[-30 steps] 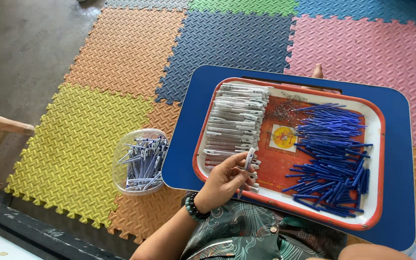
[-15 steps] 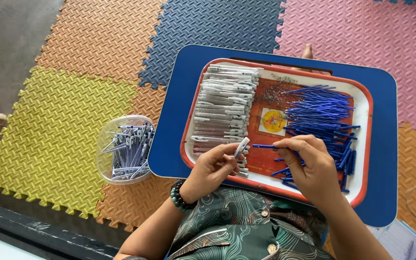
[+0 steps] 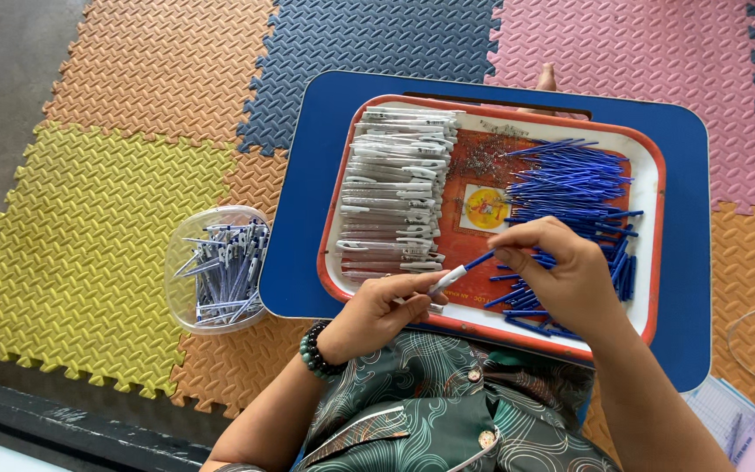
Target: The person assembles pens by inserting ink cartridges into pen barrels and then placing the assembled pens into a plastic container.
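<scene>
- We see a floor of interlocking foam mats (image 3: 133, 201) in yellow, orange, blue and pink, which cushions whoever sits here and carries everything else.
- A blue lap worktop (image 3: 683, 262) lies across our knees, so the parts sit within easy reach of both hands.
- On it rests a tray with an orange rim (image 3: 653, 253), whose raised edge, we judge, keeps loose parts from rolling off.
- Along the tray's left edge lies a stack of white pen barrels (image 3: 391, 192), laid parallel; along its right edge lies a heap of blue refills (image 3: 570, 179), so each kind sits on the side of the hand that picks it up.
- Off the worktop's left edge, on the mat, stands a clear plastic tub (image 3: 216, 267) of pens, close to the left arm.
- Our right hand (image 3: 561, 271) pinches a blue refill (image 3: 480, 260) at its back end, over the tray's near edge.
- Our left hand (image 3: 377, 306), a bead bracelet (image 3: 312, 350) at the wrist, grips a white barrel (image 3: 447, 280) between thumb and fingers, tilted up toward the refill.
- The refill is thin, straight and blue; its tip meets the barrel's open mouth, though we cannot tell how deep it sits.
</scene>
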